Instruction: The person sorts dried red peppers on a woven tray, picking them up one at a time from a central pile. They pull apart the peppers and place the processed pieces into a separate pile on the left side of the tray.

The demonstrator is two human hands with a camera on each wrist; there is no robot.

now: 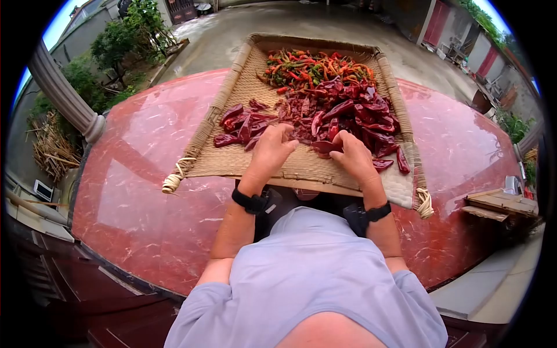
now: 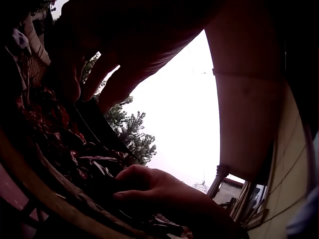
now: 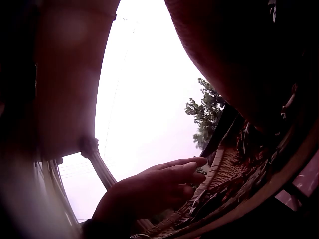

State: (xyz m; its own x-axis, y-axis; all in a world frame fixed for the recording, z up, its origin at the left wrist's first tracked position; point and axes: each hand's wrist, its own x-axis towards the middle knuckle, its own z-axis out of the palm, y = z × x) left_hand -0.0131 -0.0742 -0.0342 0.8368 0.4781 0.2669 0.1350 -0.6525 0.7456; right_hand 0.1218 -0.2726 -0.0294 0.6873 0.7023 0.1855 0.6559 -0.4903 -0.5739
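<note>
A woven tray [image 1: 203,153] bears large dark red peppers [image 1: 371,116] at its right, a smaller dark red pile [image 1: 235,124] at its left, and small red and green peppers [image 1: 316,69] at the far end. My right hand [image 1: 355,159] pinches a dark red pepper [image 1: 325,147] near the front edge. My left hand [image 1: 270,153] hovers by the left pile, fingers loosely bent, with nothing visible in them. In the left wrist view my left hand's fingers [image 2: 104,82] hang apart, and my right hand [image 2: 159,194] shows below. The right wrist view shows my left hand [image 3: 149,191], fingers extended.
The tray lies on a glossy red stone table [image 1: 156,203]. A white cloth [image 1: 400,188] lies at the tray's front right corner. A stack of boards [image 1: 502,203] stands at the right, and a column [image 1: 64,87] rises at the left.
</note>
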